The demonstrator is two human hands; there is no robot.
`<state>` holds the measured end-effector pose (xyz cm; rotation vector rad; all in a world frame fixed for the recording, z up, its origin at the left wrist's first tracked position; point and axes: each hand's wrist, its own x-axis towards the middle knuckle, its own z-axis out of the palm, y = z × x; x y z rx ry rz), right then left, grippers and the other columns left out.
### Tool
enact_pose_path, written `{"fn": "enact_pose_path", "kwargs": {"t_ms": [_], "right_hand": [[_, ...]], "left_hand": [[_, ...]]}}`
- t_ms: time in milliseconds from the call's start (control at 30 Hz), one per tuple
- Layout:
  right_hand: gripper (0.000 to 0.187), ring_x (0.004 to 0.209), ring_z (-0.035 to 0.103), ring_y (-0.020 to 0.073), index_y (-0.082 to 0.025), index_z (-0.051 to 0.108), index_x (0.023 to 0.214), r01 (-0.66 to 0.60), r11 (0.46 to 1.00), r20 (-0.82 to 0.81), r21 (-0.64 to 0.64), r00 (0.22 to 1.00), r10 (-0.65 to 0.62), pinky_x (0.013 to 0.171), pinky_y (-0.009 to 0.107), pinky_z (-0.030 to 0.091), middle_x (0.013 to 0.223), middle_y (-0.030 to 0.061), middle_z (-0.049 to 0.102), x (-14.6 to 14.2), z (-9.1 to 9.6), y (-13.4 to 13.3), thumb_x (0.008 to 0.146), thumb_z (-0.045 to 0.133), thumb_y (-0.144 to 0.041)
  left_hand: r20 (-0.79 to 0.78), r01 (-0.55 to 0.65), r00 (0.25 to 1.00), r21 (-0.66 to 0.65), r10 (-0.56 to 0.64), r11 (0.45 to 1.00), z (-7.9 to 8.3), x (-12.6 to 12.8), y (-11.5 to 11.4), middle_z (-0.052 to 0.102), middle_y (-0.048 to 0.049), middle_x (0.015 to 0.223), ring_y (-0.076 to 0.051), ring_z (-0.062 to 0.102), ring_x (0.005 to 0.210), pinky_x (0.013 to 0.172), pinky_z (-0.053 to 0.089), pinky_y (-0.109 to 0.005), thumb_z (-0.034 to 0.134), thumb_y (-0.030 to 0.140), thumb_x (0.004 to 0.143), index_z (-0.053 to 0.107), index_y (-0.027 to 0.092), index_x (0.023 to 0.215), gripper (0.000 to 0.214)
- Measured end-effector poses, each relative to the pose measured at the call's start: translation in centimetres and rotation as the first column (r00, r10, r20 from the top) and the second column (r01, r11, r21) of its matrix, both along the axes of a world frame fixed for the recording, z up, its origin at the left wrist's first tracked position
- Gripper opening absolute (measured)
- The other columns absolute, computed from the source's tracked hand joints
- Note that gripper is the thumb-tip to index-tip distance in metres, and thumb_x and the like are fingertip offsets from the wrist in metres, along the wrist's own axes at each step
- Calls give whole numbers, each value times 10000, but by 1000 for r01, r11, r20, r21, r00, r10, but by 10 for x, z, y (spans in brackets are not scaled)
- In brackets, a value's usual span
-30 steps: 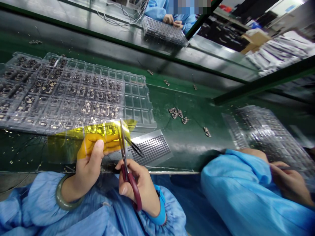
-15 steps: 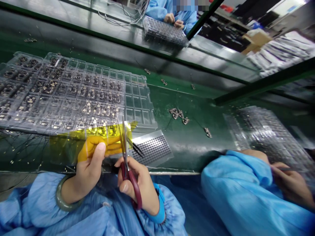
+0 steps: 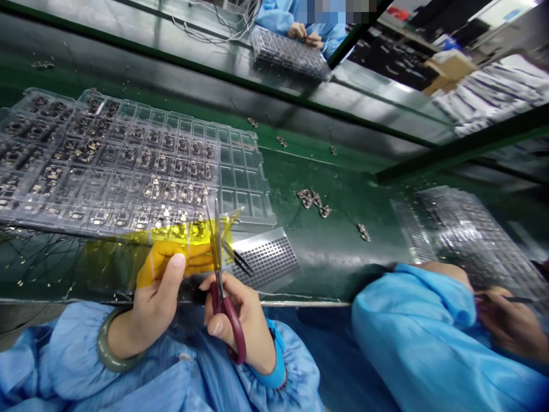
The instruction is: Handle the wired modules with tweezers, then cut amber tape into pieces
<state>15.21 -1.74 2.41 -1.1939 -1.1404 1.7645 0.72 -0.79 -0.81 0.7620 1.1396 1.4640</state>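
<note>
My left hand (image 3: 158,280) pinches a sheet of yellow polyimide film (image 3: 115,263), which carries small gold-coloured parts along its upper edge. My right hand (image 3: 242,320) is shut on dark red-handled scissors (image 3: 227,320), their open blades straddling the film's edge. Behind the film lies a transparent plastic tray (image 3: 234,177) holding rows of small circuit boards, its right-hand cells bare. Just right of the blades, a pair of tweezers (image 3: 240,261) rests on a perforated metal stencil (image 3: 268,260). A jade bangle (image 3: 107,337) circles my left wrist.
Small loose parts (image 3: 311,200) lie on the green mat (image 3: 326,183). To my right, a co-worker's blue sleeve (image 3: 407,326) and hand (image 3: 510,323) hold a thin tool beside a stacked tray (image 3: 463,234). A glass shelf (image 3: 386,97) runs along the back.
The scissors have turned more upright against the yellow film. My left hand has shifted slightly right, and the whole view has drifted a little.
</note>
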Motion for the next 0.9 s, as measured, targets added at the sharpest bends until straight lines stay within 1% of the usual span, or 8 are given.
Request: {"fn": "enact_pose_path", "kwargs": {"t_ms": [167, 300, 433, 533, 667, 800, 900], "right_hand": [[644, 468, 358, 76, -159, 601, 874, 17, 1000, 34, -10, 999, -17, 455, 225, 275, 533, -65, 503, 1, -2, -1, 571, 803, -691], [662, 466, 397, 87, -164, 597, 901, 18, 999, 12, 29, 1000, -18, 463, 229, 302, 541, -55, 524, 2, -5, 0, 582, 782, -713], [675, 488, 446, 105, -161, 597, 925, 17, 997, 23, 77, 1000, -19, 483, 239, 342, 556, -38, 549, 0, -2, 5, 613, 739, -743], [687, 488, 431, 101, -159, 606, 923, 11, 998, 59, 55, 998, -14, 474, 236, 332, 556, -43, 540, 0, 0, 6, 596, 744, -748], [683, 475, 425, 95, -158, 610, 920, 16, 999, 60, 40, 998, -18, 467, 234, 322, 546, -45, 540, 1, 0, 5, 596, 749, -743], [655, 476, 454, 107, -168, 593, 847, 14, 998, 41, 64, 999, -16, 472, 240, 341, 546, -33, 557, 0, 2, 7, 595, 740, -755], [641, 476, 438, 103, -172, 581, 785, 24, 997, 31, 73, 999, -26, 472, 240, 338, 542, -33, 549, -2, 4, 10, 586, 739, -760]], "left_hand": [[3, 2, 1000, -6, -2, 1000, 1, 0, 1, 754, -85, 1029, -290, 693, 1044, 915, 575, -481, 630, 426, 877, 633, 210, 907, 218], [-5, 14, 1000, 3, -14, 1000, 4, 1, 0, 757, -84, 1020, -283, 692, 1040, 926, 569, -467, 648, 407, 868, 630, 211, 901, 199], [-9, 49, 999, 8, -49, 999, 4, 1, -2, 758, -85, 1008, -293, 669, 1092, 963, 548, -463, 662, 389, 857, 641, 208, 890, 185], [3, 37, 999, 8, -37, 999, 2, 1, -3, 761, -82, 992, -294, 679, 1071, 949, 554, -456, 665, 389, 853, 641, 208, 882, 185], [13, 35, 999, 11, -36, 999, 1, 2, -2, 758, -76, 986, -295, 671, 1087, 951, 552, -464, 653, 392, 861, 642, 215, 909, 184], [-16, 67, 998, 10, -67, 998, 2, 0, -2, 755, -81, 992, -287, 666, 1090, 966, 542, -441, 643, 380, 870, 646, 208, 873, 173], [-44, 66, 997, 16, -65, 998, 2, -2, -3, 755, -84, 1000, -282, 676, 1059, 966, 538, -436, 649, 372, 867, 649, 205, 864, 167]]}}
